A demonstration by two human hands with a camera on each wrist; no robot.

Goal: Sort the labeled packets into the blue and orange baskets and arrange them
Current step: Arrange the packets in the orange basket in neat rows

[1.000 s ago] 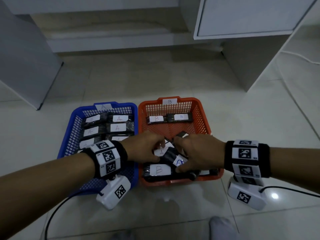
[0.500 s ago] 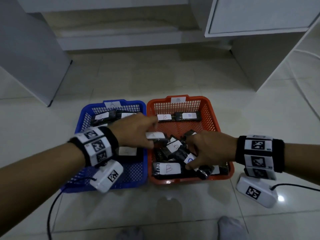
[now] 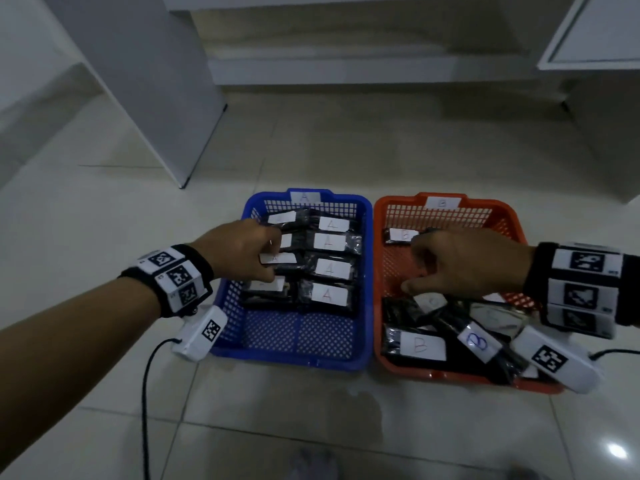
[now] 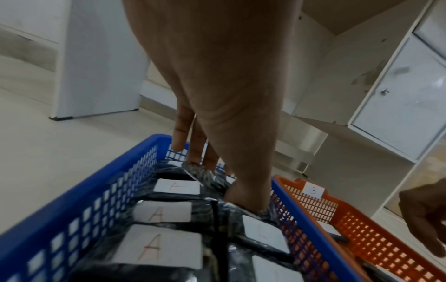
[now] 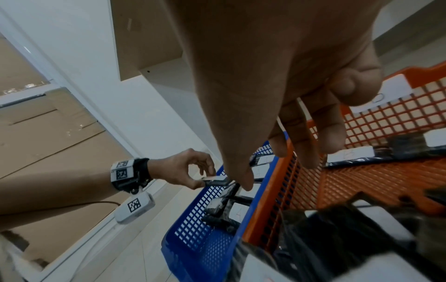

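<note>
The blue basket point(image 3: 291, 358) marked A holds two columns of black packets with white A labels point(image 3: 329, 294). My left hand point(image 3: 270, 261) is over its left column and pinches an A packet point(image 3: 278, 258) between thumb and fingers; the right wrist view shows that packet point(image 5: 214, 180) in the pinch. The orange basket point(image 3: 450, 375) marked B has one B packet point(image 3: 401, 234) at its far end and a loose pile of B packets point(image 3: 420, 346) at its near end. My right hand point(image 3: 412, 271) hovers over the orange basket's middle, fingers point(image 5: 306, 152) loosely hanging, holding nothing.
Both baskets sit side by side on a pale tiled floor. A white panel point(image 3: 166, 98) stands at the back left and a white cabinet point(image 3: 606, 133) at the back right. A black cable point(image 3: 145, 393) trails from my left wrist. A socked foot point(image 3: 311, 465) shows at the bottom edge.
My left hand carried an A packet from the orange basket's pile across into the blue basket's left column. My right hand lifted off the pile and is empty.
</note>
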